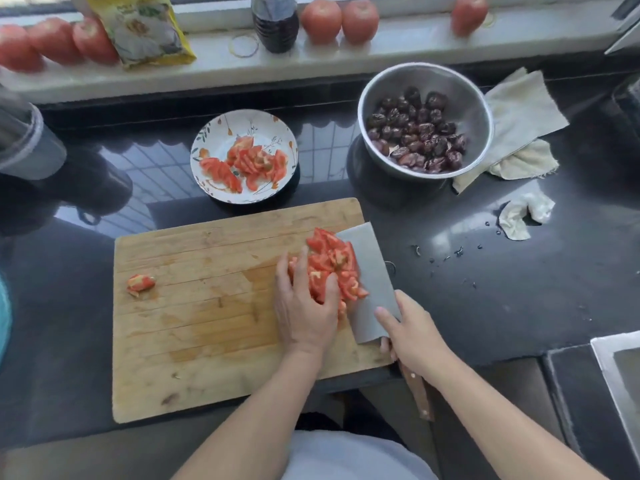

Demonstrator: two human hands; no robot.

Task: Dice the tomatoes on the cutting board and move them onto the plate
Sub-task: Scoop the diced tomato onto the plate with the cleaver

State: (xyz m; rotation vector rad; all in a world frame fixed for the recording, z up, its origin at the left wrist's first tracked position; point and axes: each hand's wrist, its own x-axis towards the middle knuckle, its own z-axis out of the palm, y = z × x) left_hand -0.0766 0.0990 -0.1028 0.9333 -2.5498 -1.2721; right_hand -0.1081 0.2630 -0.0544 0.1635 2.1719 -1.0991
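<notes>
A wooden cutting board (207,306) lies on the dark counter. At its right end a pile of diced tomato (334,261) rests partly on the flat blade of a cleaver (369,271). My left hand (304,306) presses against the pile's left side with curved fingers. My right hand (412,337) grips the cleaver's wooden handle, forefinger stretched along the blade. A lone tomato scrap (140,283) sits at the board's left. Behind the board, a floral plate (214,133) holds more cut tomato (249,162).
A steel bowl of dark dried fruit (424,123) stands right of the plate, with cloths (519,123) beside it. Whole tomatoes (339,20), a yellow bag (145,29) and a dark bottle (275,24) line the sill. A sink edge (616,372) shows at right.
</notes>
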